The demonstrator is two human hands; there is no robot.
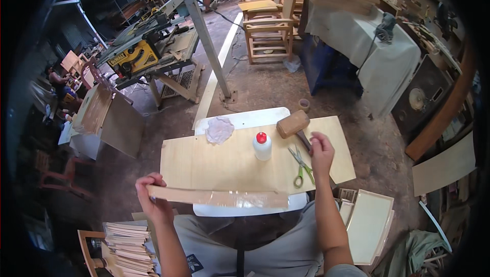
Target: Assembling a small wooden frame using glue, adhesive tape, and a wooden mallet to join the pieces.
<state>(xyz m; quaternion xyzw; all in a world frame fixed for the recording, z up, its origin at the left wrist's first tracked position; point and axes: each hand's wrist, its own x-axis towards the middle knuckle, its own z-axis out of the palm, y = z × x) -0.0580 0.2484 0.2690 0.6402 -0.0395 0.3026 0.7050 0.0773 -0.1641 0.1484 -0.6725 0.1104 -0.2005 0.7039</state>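
- The left hand (152,198) is wrapping its fingers around the left end of the wood strip (184,195), leaving almost no gap.
- The right hand (321,149) is hovering by the mallet (293,124), fingers curling partway in; they are showing too small for me to tell whether they are pinching anything.
- The strip is spanning the near edge of the plywood board (196,162), its right end lying free of both hands, with glossy clear film (245,198) covering much of its right half.
- Good work here is probably calling for a steady left hold and a second support under that free end, so the strip is staying level and the film is smoothing flat rather than wrinkling.
- The scissors (299,177) are lying open beside the mallet handle, so the right wrist is best passing clear of their blades.
- The white bottle (262,148) is standing upright behind the strip; wide swings would be risking a knock.
- Beyond, a tape roll (304,104) is sitting past the board's far edge.
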